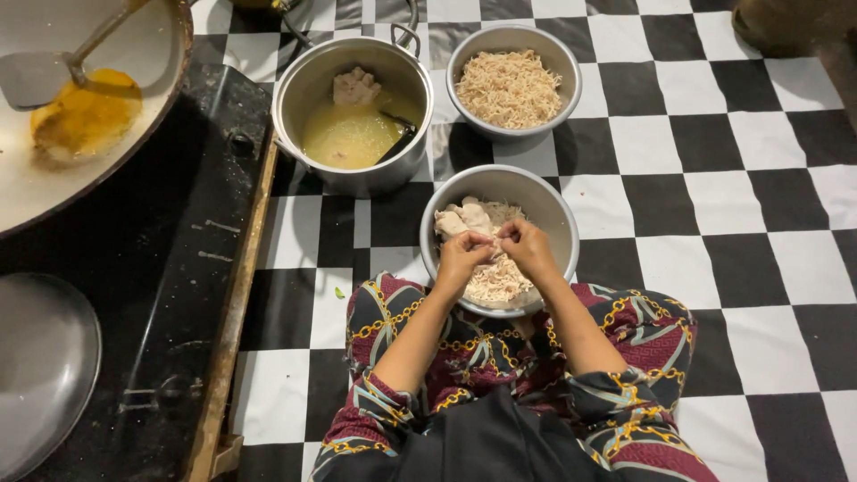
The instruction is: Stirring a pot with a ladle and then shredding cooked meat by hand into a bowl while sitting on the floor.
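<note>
Both hands, left hand & right hand, pinch a piece of chicken over the near bowl on the floor. Best w/ small pulls along the grain, shreds dropping into the bowl, off the whole pieces.

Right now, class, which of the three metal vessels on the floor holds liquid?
The handled pot at upper left: it holds yellowish broth, while both bowls hold shredded meat.
</note>
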